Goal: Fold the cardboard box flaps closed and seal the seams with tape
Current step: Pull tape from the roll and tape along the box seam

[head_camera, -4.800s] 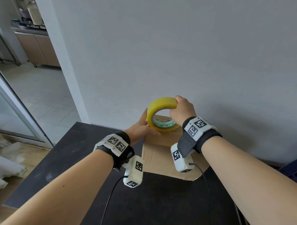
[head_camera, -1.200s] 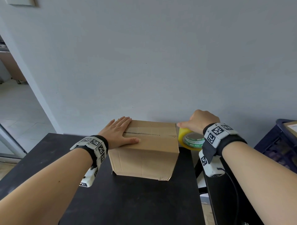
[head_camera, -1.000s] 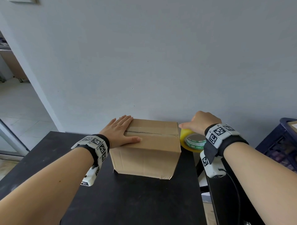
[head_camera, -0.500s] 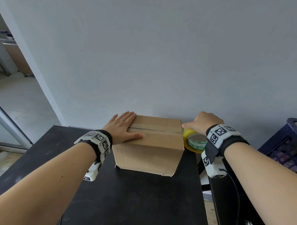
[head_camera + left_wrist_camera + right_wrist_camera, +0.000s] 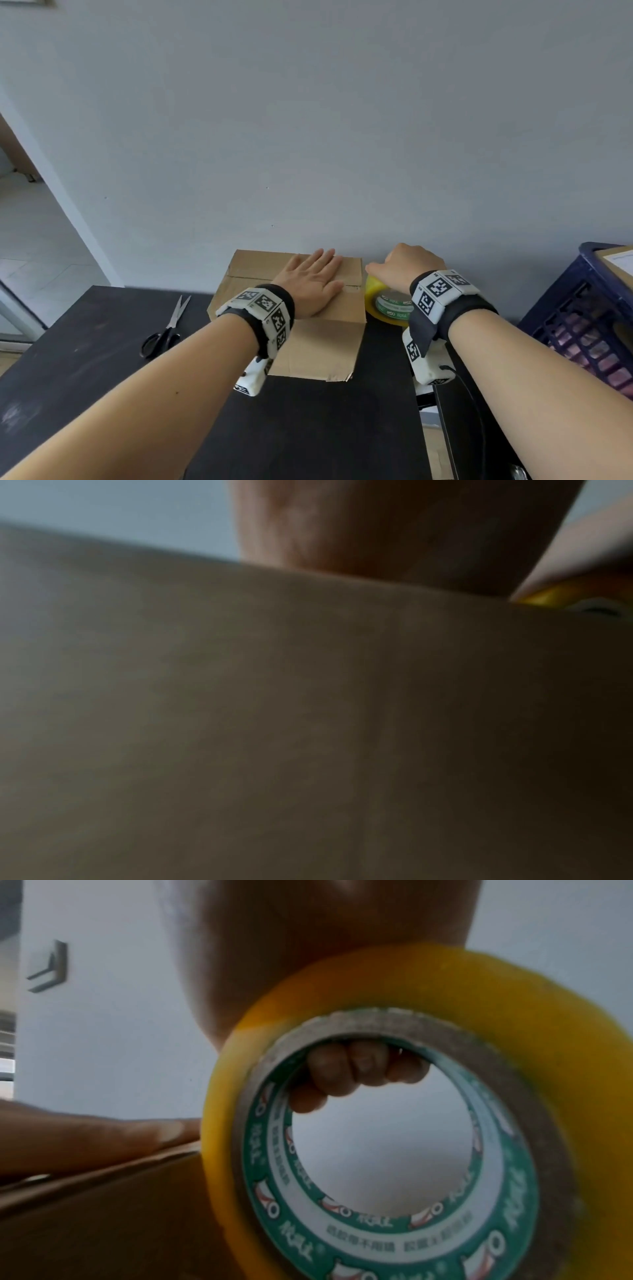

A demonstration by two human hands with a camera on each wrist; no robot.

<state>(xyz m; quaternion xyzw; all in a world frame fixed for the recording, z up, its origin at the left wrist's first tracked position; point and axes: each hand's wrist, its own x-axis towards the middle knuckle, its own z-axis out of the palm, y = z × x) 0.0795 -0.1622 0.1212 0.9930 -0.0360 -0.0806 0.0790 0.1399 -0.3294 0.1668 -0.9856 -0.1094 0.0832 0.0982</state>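
A closed cardboard box (image 5: 318, 339) stands on the black table (image 5: 102, 370) against the wall, with a strip of tape along its top seam. My left hand (image 5: 313, 279) lies flat on the right part of the box top, fingers straight. My right hand (image 5: 402, 265) grips a yellow tape roll (image 5: 371, 298) at the box's right edge, fingers curled through its green-printed core (image 5: 359, 1072). In the left wrist view the box side (image 5: 308, 723) fills the frame, blurred, with a sliver of the tape roll (image 5: 548, 597) at the right.
Black-handled scissors (image 5: 166, 330) lie on the table left of the box. A dark blue crate (image 5: 582, 308) stands at the right, beyond the table's right edge. A doorway opens at the far left.
My left hand has slid right along the box top, from its left end to near the right edge. The right hand still holds the roll at the right edge. The scissors have come into view.
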